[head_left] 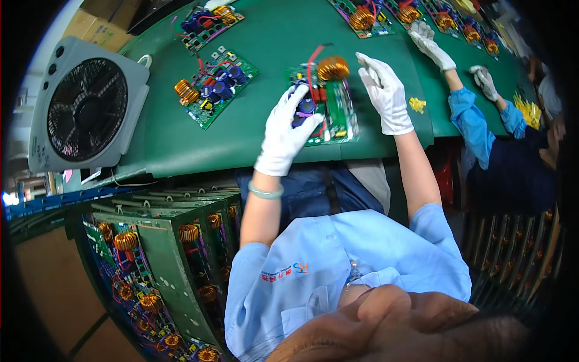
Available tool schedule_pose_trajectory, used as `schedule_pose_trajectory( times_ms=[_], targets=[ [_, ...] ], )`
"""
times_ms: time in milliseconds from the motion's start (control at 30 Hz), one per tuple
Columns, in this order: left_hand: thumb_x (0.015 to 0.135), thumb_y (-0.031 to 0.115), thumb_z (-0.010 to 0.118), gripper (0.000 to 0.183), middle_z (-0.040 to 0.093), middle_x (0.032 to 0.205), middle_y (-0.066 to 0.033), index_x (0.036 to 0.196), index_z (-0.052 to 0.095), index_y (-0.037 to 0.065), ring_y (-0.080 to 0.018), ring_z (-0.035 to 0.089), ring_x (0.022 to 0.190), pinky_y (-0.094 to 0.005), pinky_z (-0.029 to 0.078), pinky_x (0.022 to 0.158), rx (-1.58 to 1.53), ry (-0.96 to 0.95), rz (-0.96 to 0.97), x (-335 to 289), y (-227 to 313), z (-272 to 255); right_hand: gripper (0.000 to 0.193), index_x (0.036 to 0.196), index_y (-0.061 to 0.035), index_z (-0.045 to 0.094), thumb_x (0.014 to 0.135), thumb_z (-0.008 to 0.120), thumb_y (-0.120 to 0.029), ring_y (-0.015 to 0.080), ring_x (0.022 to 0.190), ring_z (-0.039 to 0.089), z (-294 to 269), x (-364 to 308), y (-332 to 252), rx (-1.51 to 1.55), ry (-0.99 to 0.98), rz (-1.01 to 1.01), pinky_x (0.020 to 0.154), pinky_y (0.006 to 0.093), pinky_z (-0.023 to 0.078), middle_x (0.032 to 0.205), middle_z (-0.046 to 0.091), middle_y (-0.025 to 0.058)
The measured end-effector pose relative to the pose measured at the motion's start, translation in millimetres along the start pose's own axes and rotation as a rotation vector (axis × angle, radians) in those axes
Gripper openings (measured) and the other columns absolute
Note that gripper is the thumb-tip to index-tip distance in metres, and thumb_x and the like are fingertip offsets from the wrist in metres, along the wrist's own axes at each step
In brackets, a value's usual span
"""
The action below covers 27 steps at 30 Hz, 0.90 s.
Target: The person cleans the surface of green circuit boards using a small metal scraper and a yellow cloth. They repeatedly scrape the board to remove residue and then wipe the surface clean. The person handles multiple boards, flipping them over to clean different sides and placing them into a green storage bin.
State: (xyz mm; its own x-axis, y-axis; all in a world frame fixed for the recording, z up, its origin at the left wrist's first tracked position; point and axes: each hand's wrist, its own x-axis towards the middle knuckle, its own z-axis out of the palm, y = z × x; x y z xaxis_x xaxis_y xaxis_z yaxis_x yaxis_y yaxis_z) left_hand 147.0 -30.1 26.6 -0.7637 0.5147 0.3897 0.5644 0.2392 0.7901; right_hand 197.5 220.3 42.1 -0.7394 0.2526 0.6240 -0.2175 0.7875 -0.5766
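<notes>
A green circuit board [345,107] lies before me near the table's front edge, slightly blurred. It carries a copper-wound toroidal coil [333,68], dark blue capacitors and a red wire [311,63]. My left hand [285,128], in a white glove, grips the board's left part around the blue capacitors, thumb and fingers curled over them. To the right of the board, my right hand [385,95], also white-gloved, is raised with its fingers stretched out and holds nothing. A second circuit board [220,87] with a coil and blue capacitors lies to the left, apart from both hands.
A grey box fan [90,102] stands at the table's left end. More boards [208,27] lie along the far side. A co-worker's gloved hands [431,45] are at the right, beyond a yellow scrap [417,105]. Green racks [160,259] of boards stand at lower left.
</notes>
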Motion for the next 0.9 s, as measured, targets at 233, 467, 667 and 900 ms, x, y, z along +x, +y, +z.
schedule_pose_trajectory(
  times_ms=[233,467,667,900],
  targets=[
    [0.083,0.01,0.075,0.062,0.051,0.148,-0.0094,0.141,0.054,0.006,-0.0221,0.048,0.136,-0.0339,0.038,0.113,-0.379,-0.47,-0.158,41,-43,-78,0.054,0.134,-0.0108,0.061,0.086,0.077,-0.031,0.0266,0.085,0.067,10,-5,-25,0.109,-0.331,-0.033,0.079,0.032,0.054,0.102,0.068,0.0117],
    [0.097,0.01,0.06,0.055,0.044,0.152,-0.0166,0.148,0.042,0.001,-0.026,0.043,0.14,-0.0393,0.031,0.118,-0.612,-0.24,-0.14,-3,-53,-95,0.067,0.123,0.0002,0.06,0.072,0.09,-0.03,0.0217,0.109,0.065,12,-65,-38,0.48,-0.112,-0.021,0.087,0.0355,0.057,0.12,0.062,0.0154],
    [0.063,0.034,0.09,0.105,0.039,0.151,-0.0245,0.15,0.038,0.007,-0.0378,0.04,0.14,-0.0429,0.034,0.116,0.18,-0.125,0.006,-6,2,-78,0.085,0.137,-0.0143,0.056,0.063,0.09,-0.04,0.0336,0.102,0.067,1,-46,-38,0.059,-0.366,-0.115,0.086,0.0362,0.057,0.121,0.064,0.0164],
    [0.058,0.043,0.092,0.097,0.058,0.133,-0.0164,0.139,0.049,0.01,-0.0356,0.055,0.123,-0.0426,0.045,0.106,0.305,-0.169,0.138,4,-26,-63,0.072,0.128,-0.0147,0.063,0.065,0.09,-0.036,0.0284,0.082,0.068,4,-33,-27,0.032,-0.381,-0.24,0.072,0.0351,0.056,0.101,0.07,0.0123]
  ],
)
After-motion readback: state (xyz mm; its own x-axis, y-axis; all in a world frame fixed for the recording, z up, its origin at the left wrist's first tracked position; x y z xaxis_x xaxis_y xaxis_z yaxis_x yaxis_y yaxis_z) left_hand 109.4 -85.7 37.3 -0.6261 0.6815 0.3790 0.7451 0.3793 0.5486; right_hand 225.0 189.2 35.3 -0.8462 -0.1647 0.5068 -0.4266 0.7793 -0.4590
